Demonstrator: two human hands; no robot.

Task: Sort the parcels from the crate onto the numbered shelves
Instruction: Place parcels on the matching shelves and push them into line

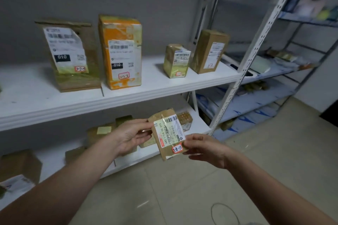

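1. Head view: your left hand (130, 136) pinches the parcel's (168, 133) upper edge.
2. Your right hand (206, 149) pinches its lower corner.
3. You hold the parcel in front of the lower shelf (54, 159).

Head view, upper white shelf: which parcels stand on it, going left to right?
Flat brown parcel → orange parcel → small yellowish box → taller brown box.

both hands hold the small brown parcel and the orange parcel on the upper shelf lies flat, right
No: the head view shows the orange parcel standing upright on the upper shelf, not flat. The left hand and right hand do both hold the small brown parcel.
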